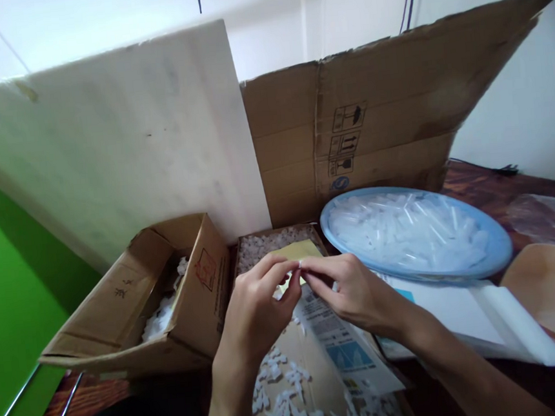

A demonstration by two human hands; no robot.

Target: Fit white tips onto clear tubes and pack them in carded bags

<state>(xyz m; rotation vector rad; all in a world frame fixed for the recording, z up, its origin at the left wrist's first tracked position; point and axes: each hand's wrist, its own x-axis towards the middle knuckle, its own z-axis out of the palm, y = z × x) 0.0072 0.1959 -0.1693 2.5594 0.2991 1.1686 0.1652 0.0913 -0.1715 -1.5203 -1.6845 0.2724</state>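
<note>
Left hand (258, 294) and right hand (350, 286) pinch a tiny white piece (300, 264), axis indistinct, clear of the round blue basin rim (501, 250).

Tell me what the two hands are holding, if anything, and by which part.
A tiny whitish piece, pinched between the fingers of the left hand and right hand; they hide most of it, so which part cannot be told.

One head-worn view — facing forward, down, hands (259, 297) (347, 286) near.
</note>
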